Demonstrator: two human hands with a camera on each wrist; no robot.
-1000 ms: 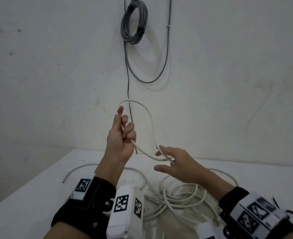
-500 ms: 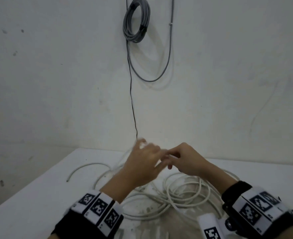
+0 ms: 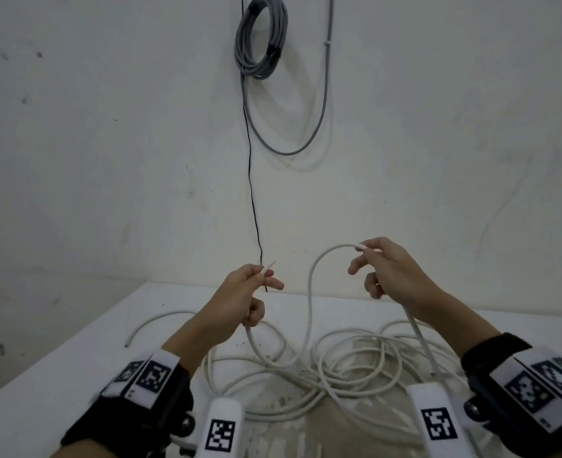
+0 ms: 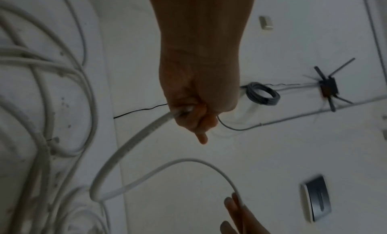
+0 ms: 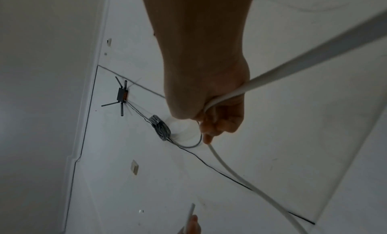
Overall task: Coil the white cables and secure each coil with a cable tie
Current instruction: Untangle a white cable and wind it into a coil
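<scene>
A long white cable (image 3: pixel 309 302) lies in a loose tangle (image 3: pixel 339 375) on the white table (image 3: pixel 58 365). My left hand (image 3: pixel 246 292) grips the cable near its cut end (image 3: pixel 269 264), which sticks up past the fingers; in the left wrist view the left hand (image 4: pixel 194 111) is curled round the cable (image 4: pixel 130 146). My right hand (image 3: pixel 385 269) holds another stretch of it, raised above the table to the right. An arch of cable hangs between the hands. In the right wrist view the cable (image 5: pixel 230 169) passes through the right hand (image 5: pixel 220 120).
A grey coiled cable (image 3: pixel 261 34) hangs on the wall behind, with a thin black wire (image 3: pixel 253 193) running down to the table's back edge. A short white cable piece (image 3: pixel 150 325) lies at the table's left. A router (image 5: pixel 122 95) is mounted on the wall.
The hands, which met at the centre half a second ago, have drawn apart. The right hand has risen to the right with the cable, forming an arch between them.
</scene>
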